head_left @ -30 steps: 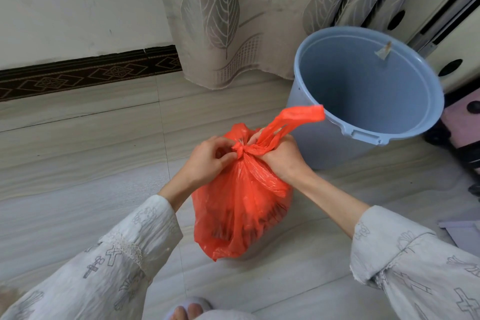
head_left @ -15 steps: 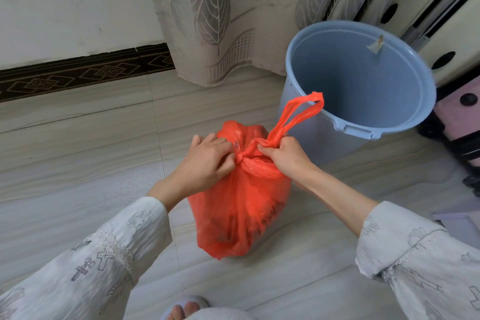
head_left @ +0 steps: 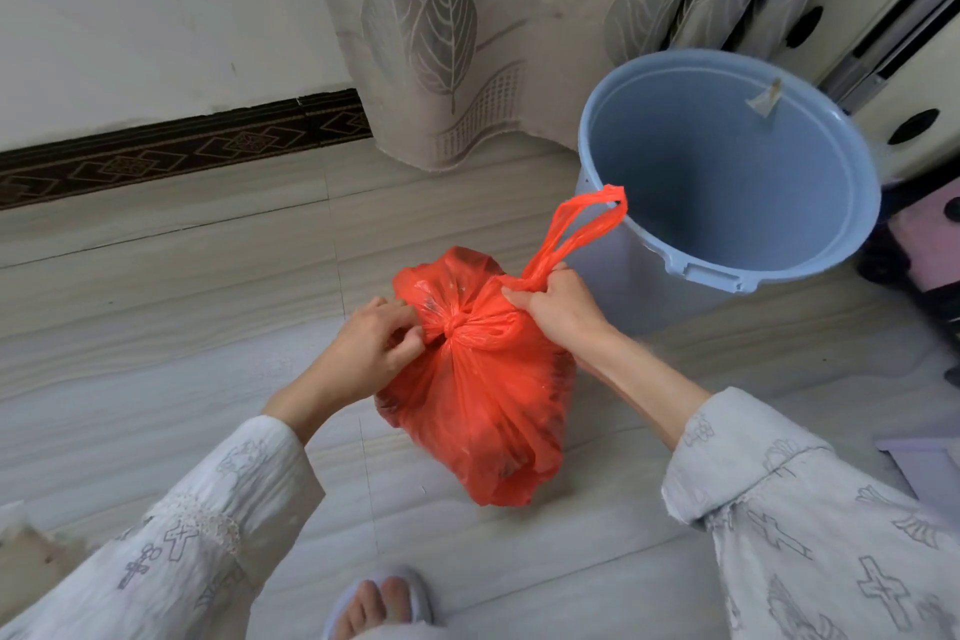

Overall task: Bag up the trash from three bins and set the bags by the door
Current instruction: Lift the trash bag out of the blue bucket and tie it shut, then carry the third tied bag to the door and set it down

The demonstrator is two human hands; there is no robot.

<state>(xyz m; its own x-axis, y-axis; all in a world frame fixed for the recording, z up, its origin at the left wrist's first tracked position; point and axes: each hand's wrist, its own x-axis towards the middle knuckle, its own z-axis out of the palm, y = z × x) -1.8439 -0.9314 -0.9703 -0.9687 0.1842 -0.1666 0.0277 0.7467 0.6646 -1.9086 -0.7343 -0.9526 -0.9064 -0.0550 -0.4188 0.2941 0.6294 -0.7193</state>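
A full red plastic trash bag (head_left: 488, 405) hangs above the tiled floor in the middle of the head view, its neck twisted into a knot. My left hand (head_left: 371, 346) pinches the bag's plastic on the left of the knot. My right hand (head_left: 558, 309) grips the base of the bag's handle loop (head_left: 582, 231), which sticks up toward the bin. A light blue round bin (head_left: 727, 270) stands just behind and to the right; inside it only a small scrap shows, stuck to the far wall.
A leaf-patterned curtain (head_left: 467, 31) hangs behind the bin, against a white wall with a dark patterned skirting (head_left: 171, 153). Dark and pink objects (head_left: 924, 250) sit right of the bin. My slippered foot (head_left: 382, 605) shows at the bottom edge.
My hands have pulled apart, drawing the knot tight on the bag's neck. The handle loop now stands up longer toward the bin.
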